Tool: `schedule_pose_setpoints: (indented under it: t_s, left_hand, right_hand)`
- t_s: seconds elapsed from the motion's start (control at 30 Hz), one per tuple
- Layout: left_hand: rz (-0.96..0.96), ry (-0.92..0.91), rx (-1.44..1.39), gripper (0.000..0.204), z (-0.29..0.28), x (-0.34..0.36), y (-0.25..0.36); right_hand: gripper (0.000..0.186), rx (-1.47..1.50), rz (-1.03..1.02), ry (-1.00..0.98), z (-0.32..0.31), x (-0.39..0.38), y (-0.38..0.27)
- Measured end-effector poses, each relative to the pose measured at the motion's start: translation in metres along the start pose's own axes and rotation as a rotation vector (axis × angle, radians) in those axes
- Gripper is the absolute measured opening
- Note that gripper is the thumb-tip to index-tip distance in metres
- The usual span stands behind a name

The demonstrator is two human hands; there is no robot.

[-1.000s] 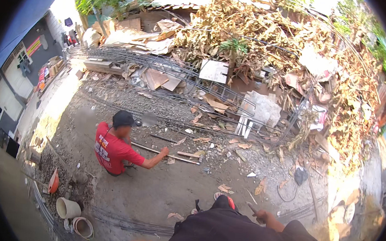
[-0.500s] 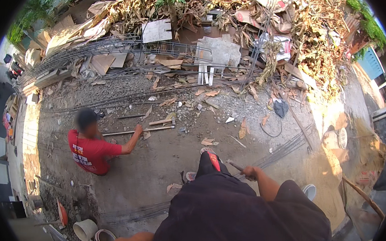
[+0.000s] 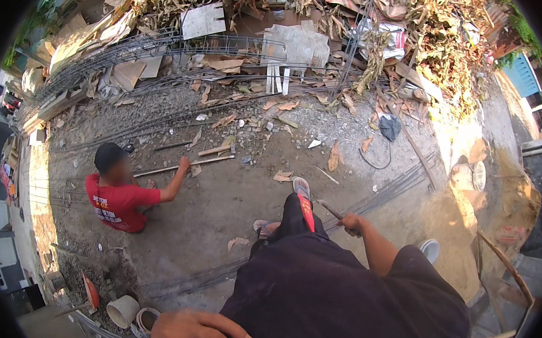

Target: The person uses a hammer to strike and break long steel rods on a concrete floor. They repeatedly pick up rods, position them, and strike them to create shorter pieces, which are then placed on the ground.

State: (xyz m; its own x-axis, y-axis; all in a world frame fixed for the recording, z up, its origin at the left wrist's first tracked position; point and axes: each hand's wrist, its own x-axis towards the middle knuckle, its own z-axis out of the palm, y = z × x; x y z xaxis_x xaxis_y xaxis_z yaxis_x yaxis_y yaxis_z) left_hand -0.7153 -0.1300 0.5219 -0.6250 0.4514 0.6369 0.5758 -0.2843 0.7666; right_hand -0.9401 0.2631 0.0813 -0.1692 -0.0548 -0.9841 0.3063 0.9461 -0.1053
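My right hand (image 3: 353, 224) is closed around a short, dark, rod-shaped tool (image 3: 327, 207), held out over the ground to the right of my legs. Its far end points forward and left, and its exact kind is not clear. At the lower edge, my left hand (image 3: 200, 332) hangs beside my dark shirt (image 3: 331, 292) with its fingers stretched out and nothing in it. Below the tool, a bundle of thin steel bars (image 3: 402, 184) lies on the dirt. My sandalled foot (image 3: 301, 186) is on the ground left of the tool.
A person in a red shirt (image 3: 121, 202) crouches at left, one hand near a long wooden strip (image 3: 212, 160). Steel bar cages (image 3: 128, 47) and dry leaves (image 3: 446, 49) line the far side. Buckets (image 3: 123, 310) stand at lower left; a white pail (image 3: 429, 249) sits at right.
My left hand has come further into view with its fingers spread. The scene has shifted up and left in the picture; my feet are further apart. The tool stays in my right hand.
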Motion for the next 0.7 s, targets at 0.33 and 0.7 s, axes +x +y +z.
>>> schedule_pose_setpoints:
  t_s: [0.33,0.7]
  left_hand:
    - [-1.735,0.566,0.734,0.038,0.037,-0.145,-0.301]
    - [-1.954,1.004,0.157,0.032,0.072,-0.205,-0.477]
  right_hand:
    - [0.037,0.184,0.07,-0.087,-0.095,0.032,0.081]
    - [0.026,0.663,0.086,0.165,-0.254,-0.007,0.146]
